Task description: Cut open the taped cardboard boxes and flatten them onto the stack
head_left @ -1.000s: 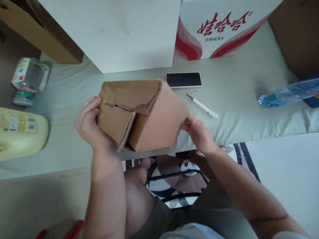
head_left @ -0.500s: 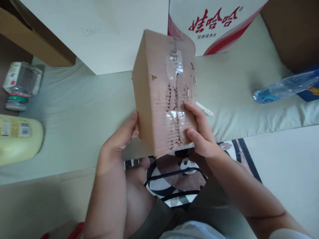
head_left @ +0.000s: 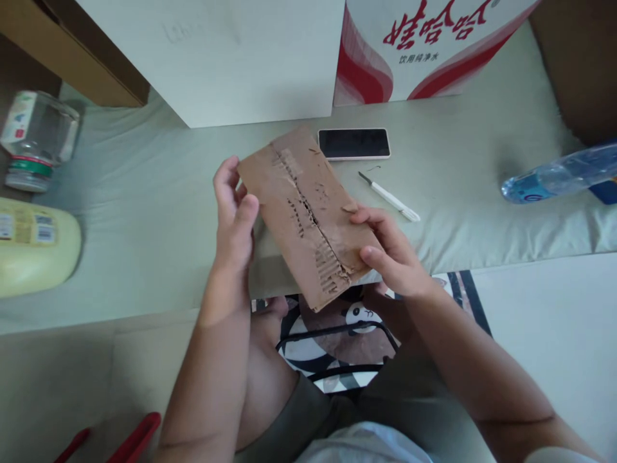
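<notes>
A worn brown cardboard box (head_left: 289,218) is held up over the edge of the green cloth, tilted, its taped and torn seam facing up. My left hand (head_left: 236,212) grips its upper left corner, thumb on top. On the right side my right hand (head_left: 393,251) holds the box near its lower right corner, with thumb and index finger on the top face. Beyond the box lies a black-screened phone (head_left: 354,143). A white-handled knife (head_left: 389,196) rests on the cloth to the right of the box.
Large white cartons (head_left: 255,71) stand at the back. At the left are a clear jug (head_left: 41,135) and a yellow bottle (head_left: 38,251). A clear plastic bottle (head_left: 559,172) lies at the right. Red items (head_left: 132,440) are on the floor, lower left.
The box has been lowered and turned, its top end swinging left. My left hand has moved up to its upper left corner. The phone and the knife have come into view.
</notes>
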`<state>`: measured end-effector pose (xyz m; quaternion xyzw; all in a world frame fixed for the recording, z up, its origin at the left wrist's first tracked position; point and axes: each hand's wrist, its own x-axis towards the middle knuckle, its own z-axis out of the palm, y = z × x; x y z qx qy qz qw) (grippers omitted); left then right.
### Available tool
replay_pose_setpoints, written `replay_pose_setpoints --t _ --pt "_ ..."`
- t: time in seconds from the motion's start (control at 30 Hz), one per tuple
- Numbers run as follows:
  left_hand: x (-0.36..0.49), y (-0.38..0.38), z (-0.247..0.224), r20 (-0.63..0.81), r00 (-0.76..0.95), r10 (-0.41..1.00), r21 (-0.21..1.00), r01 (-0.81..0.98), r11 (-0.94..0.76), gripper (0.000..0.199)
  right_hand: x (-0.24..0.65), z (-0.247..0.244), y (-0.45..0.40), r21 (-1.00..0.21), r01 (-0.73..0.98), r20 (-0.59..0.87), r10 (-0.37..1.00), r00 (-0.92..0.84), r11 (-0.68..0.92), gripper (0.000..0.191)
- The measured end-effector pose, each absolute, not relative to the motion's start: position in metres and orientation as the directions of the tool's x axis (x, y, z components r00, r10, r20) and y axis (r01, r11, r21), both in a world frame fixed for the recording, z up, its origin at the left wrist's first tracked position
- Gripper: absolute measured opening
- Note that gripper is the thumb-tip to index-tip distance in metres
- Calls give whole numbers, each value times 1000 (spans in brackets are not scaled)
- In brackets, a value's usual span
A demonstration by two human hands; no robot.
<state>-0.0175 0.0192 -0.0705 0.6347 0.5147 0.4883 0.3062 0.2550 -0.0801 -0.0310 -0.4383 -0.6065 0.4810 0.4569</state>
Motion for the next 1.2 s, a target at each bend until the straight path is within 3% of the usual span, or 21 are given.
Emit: replay_pose_setpoints --t 0.13,0.27,0.43,0.53,0.57,0.63,0.73,0.8,0.9,0.97,1.03,1.13,1.2 --pt "-5 11 -59 244 81 966 963 95 -252 85 254 -32 -80 -984 72 145 967 -211 163 48" --pt "2 7 -44 122 52 991 977 171 -129 68 252 -32 -81 -985 74 136 970 -202 154 48" --pt "3 8 -43 123 2 992 966 229 -121 61 252 -38 -79 -997 -20 80 983 -167 78 53" --pt "1 9 -48 169 15 985 969 182 -169 64 266 -50 -70 -997 -64 40 998 42 43 53" --pt "0 9 -49 175 18 984 968 179 -176 64 273 -55 -66 -999 26 45 987 152 42 49" --pt "0 10 -51 163 11 986 961 225 -162 64 289 -66 -58 -933 360 128 944 304 10 42" --pt "0 11 -53 154 -12 988 937 319 -142 64 307 -79 -50 -626 778 218 946 242 -55 54" --pt "0 12 -54 171 -18 985 928 339 -154 66 312 -84 -49 -469 880 181 966 182 -78 57" --pt "-1 13 -55 168 -15 986 938 311 -155 66 312 -85 -52 -393 910 134 971 198 -131 51" --pt "-2 13 -54 163 12 987 957 241 -161 68 313 -84 -55 -454 877 109 967 231 -158 50" --pt "-1 13 -54 157 25 987 970 183 -159 73 316 -84 -58 -611 775 81 961 264 -161 51" --pt "0 13 -54 155 15 988 977 146 -156 79 323 -79 -62 -893 443 71 949 307 -76 63" --pt "2 14 -56 161 9 987 977 137 -161 81 326 -69 -67 -978 208 78 955 287 18 67"
